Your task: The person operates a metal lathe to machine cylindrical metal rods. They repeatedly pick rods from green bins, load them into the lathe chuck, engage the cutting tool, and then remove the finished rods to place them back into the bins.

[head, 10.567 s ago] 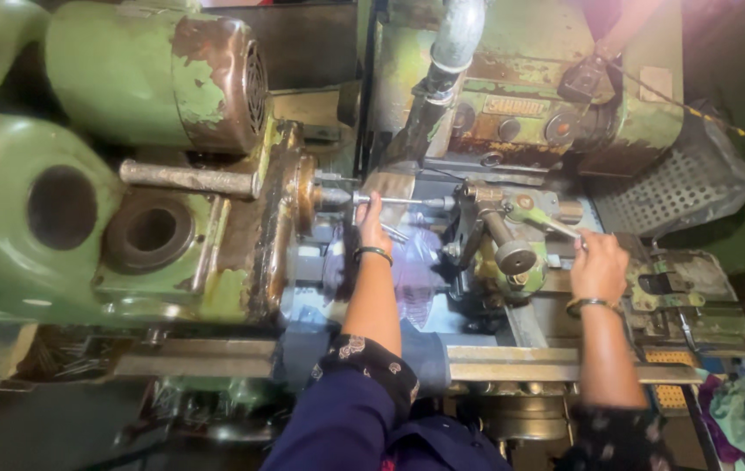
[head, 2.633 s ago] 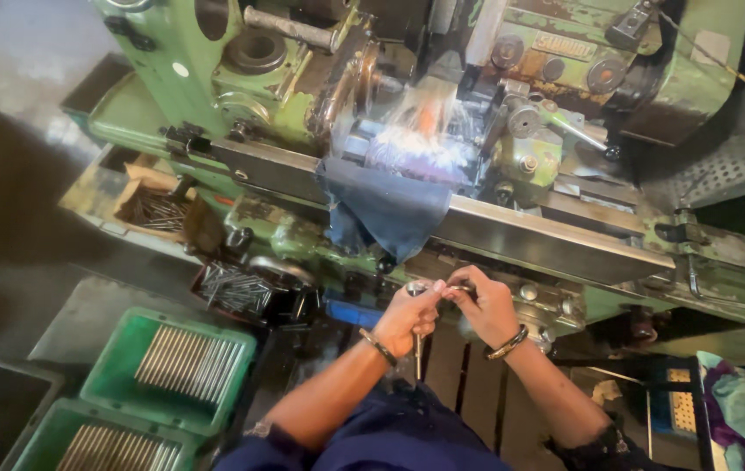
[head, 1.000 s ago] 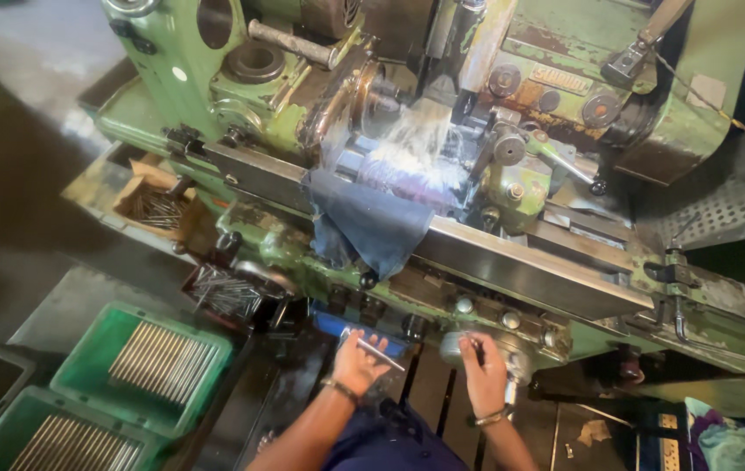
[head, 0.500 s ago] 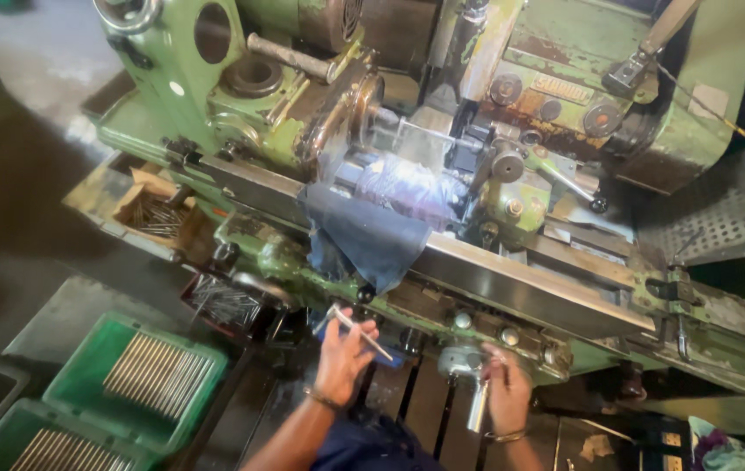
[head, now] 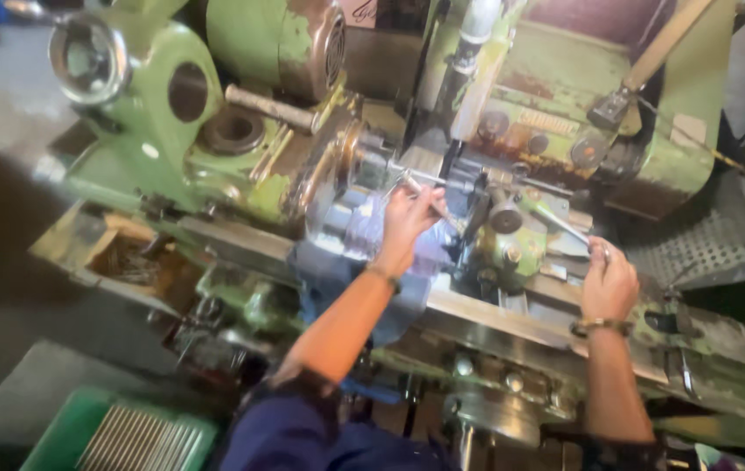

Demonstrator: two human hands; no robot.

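thin bright metal rod (head: 432, 179) lies roughly level in the middle of the worn green lathe (head: 241, 166), its long axis running along the bed from the rusty chuck (head: 342, 166) toward the dark tool post (head: 499, 214). left hand (head: 407, 220) is the nearer one, its fingertips (head: 418, 190) pinching the rod from below. right hand (head: 608, 281) sits well apart at the bed's right end, fingers curled around a slim steel lever (head: 564, 227). a blue cloth (head: 337, 270) drapes over the front edge; room around the rod is tight.
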